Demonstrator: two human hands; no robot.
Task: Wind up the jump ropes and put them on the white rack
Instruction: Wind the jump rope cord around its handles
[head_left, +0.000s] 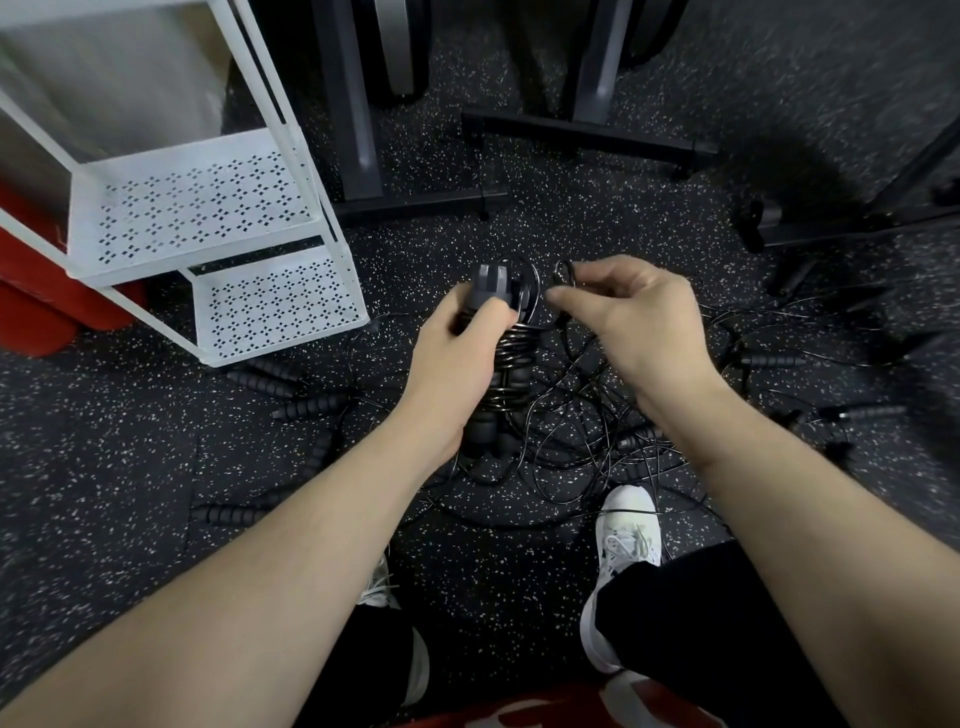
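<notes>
Rope wound round its handles sits gripped in the left hand; the right hand pinches its loose end.

1. The left hand grips a pair of black jump rope handles, with thin black cord coiled round them in tight turns.
2. The right hand pinches a loop of cord just beside the handle tops.
3. A tangle of loose cords lies on the speckled black floor under both hands, with more foam-grip handles scattered around it.
4. The white rack, with perforated shelves, stands to the left.
5. Dark exercise machine bases stand beyond; a white sneaker touches the tangle.
</notes>
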